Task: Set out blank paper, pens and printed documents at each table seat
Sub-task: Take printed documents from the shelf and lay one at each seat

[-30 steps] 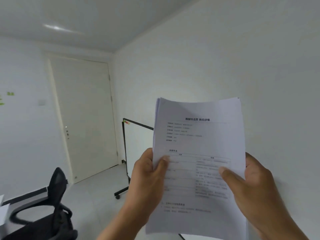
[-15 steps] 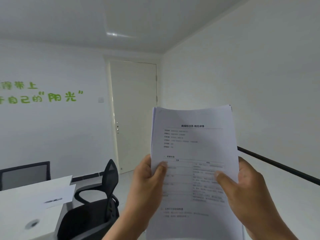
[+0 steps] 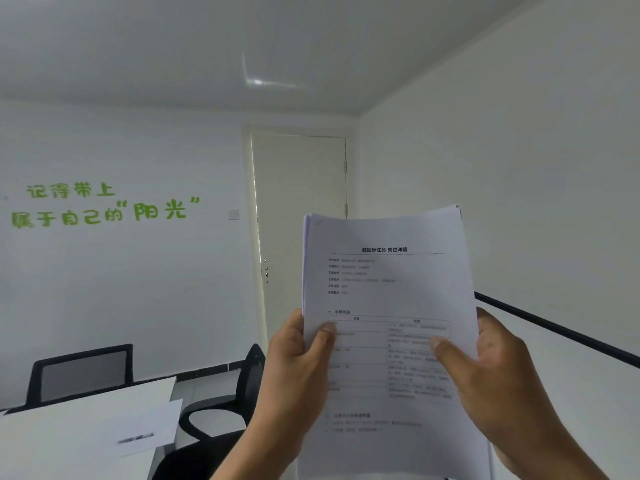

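Note:
I hold a stack of printed documents [image 3: 388,289] upright in front of me, printed side facing me. My left hand [image 3: 294,368] grips its left edge with the thumb on the front sheet. My right hand [image 3: 491,375] grips the right edge, thumb laid across the page. At the lower left stands the white table [image 3: 52,431], where a blank sheet [image 3: 145,424] lies near the corner with a dark pen [image 3: 135,438] on it.
A black office chair [image 3: 221,410] stands at the table's right end and another chair [image 3: 81,370] behind it. A closed door [image 3: 301,230] is ahead. The black frame of a whiteboard [image 3: 554,329] runs along the right wall. Green lettering marks the left wall.
The view has swung left: the table, the chairs and the green wall lettering have come into sight. Both hands keep the same hold on the stack.

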